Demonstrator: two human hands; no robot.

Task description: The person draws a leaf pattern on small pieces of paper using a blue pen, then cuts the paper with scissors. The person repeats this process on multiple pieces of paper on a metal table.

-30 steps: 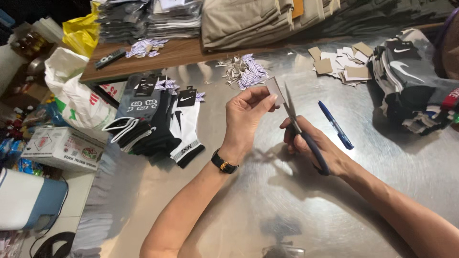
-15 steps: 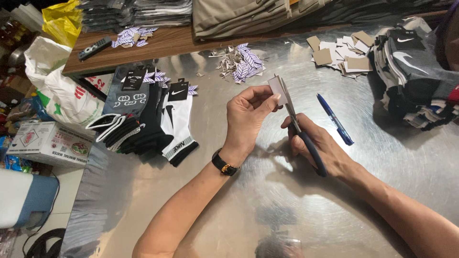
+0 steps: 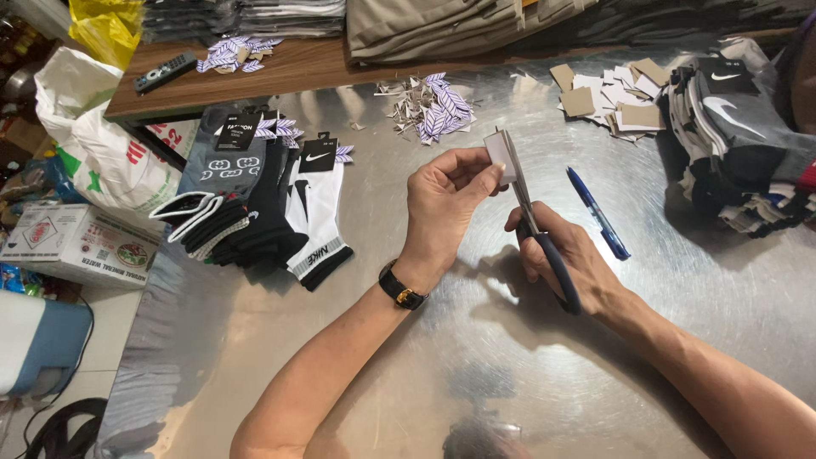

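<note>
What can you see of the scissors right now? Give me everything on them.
The scissors have slim grey metal blades and dark navy handle loops that look like plastic. They point up and slightly left, above the shiny metal table. The right hand grips the handles, fingers through the loops. The blades meet a small pale card piece pinched by the left hand; how far they are open I cannot tell. A blue pen lies just right, apart.

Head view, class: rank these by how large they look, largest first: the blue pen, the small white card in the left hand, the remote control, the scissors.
1. Scissors
2. Blue pen and remote control: alike; the remote lies farther away, so unsure.
3. White card
</note>
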